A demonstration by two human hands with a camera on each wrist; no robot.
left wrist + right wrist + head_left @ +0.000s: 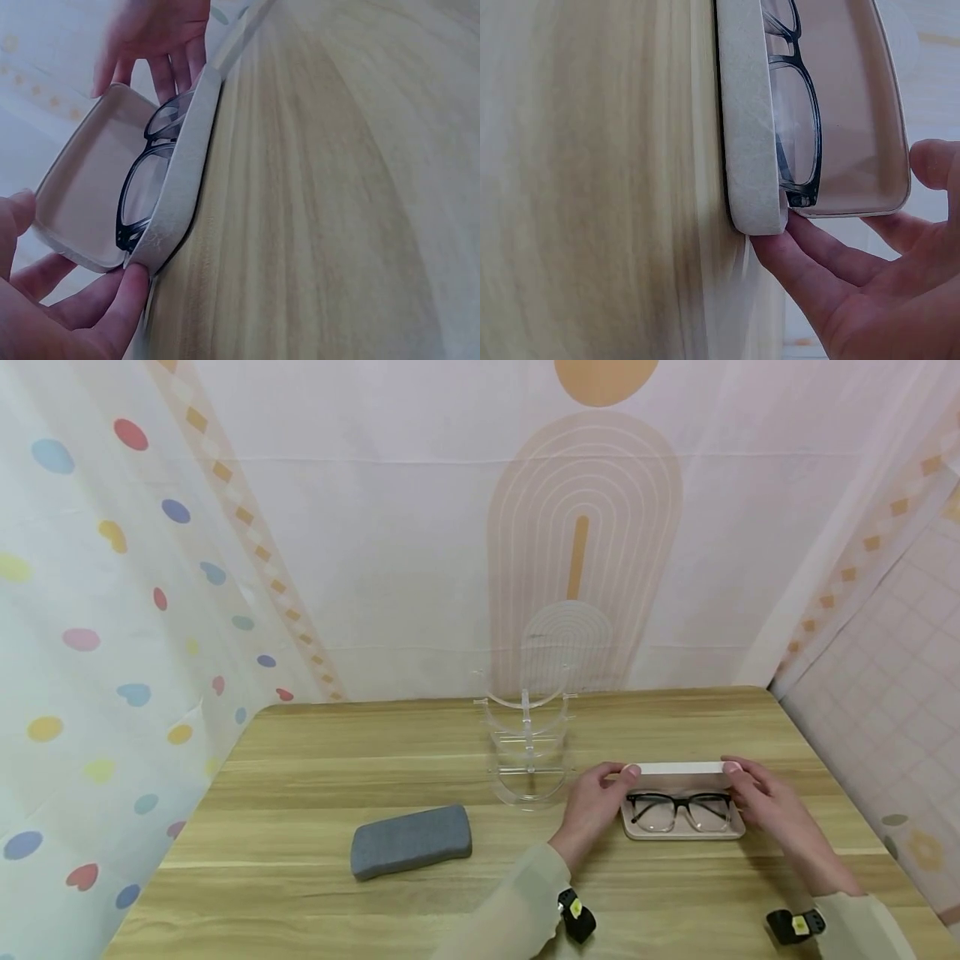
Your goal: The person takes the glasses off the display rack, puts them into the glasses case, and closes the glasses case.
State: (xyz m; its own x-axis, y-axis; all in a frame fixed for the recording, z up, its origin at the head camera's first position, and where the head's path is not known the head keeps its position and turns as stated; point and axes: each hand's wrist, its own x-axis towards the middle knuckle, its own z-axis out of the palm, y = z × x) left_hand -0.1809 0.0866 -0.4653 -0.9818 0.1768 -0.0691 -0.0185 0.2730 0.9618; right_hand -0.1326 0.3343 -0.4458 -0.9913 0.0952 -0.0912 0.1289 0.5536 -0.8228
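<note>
An opened white glasses case (684, 838) with a pinkish lining sits on the right side of the table, its lid tilted up at the back. Inside lies a pair of glasses (678, 803), dark along the top of the frame and clear below, temples folded. My left hand (596, 802) grips the case's left end, thumb at the lid's top edge and fingers at the hinge side, as the left wrist view shows. At the other end my right hand (772, 806) holds it the same way; in the right wrist view its fingertips (771, 244) touch the lower shell's corner.
A grey glasses case (411, 842), closed, lies left of the hands. Behind and between stands a clear acrylic rack (527, 735) with curved tiers. The wooden table (300, 777) ends at a patterned curtain (375, 568) at the back and sides.
</note>
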